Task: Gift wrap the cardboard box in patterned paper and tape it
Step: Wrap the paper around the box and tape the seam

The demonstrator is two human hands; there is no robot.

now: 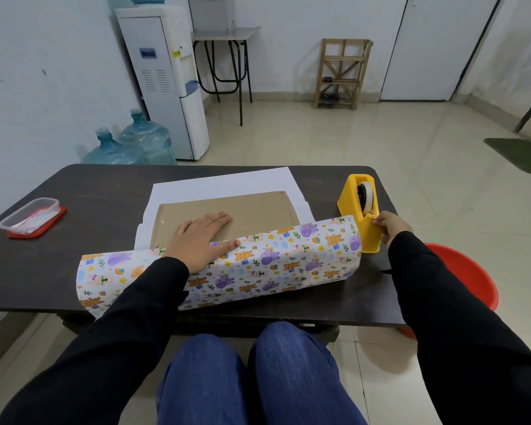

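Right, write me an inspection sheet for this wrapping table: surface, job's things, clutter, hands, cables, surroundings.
Surface: dark table, carrying all the job's things.
Job's things: flat cardboard box lies on the patterned paper, whose white side shows beyond it; the paper's near edge is folded up onto the box. Yellow tape dispenser stands at the right.
Clutter: clear plastic container on a red lid, at the left.
Hands: left hand lies flat, pressing the paper onto the box; right hand pinches at the tape dispenser's cutter end.
Cables: nothing seen.
Surroundings: water dispenser, water bottles, wooden rack, red tub on the floor.
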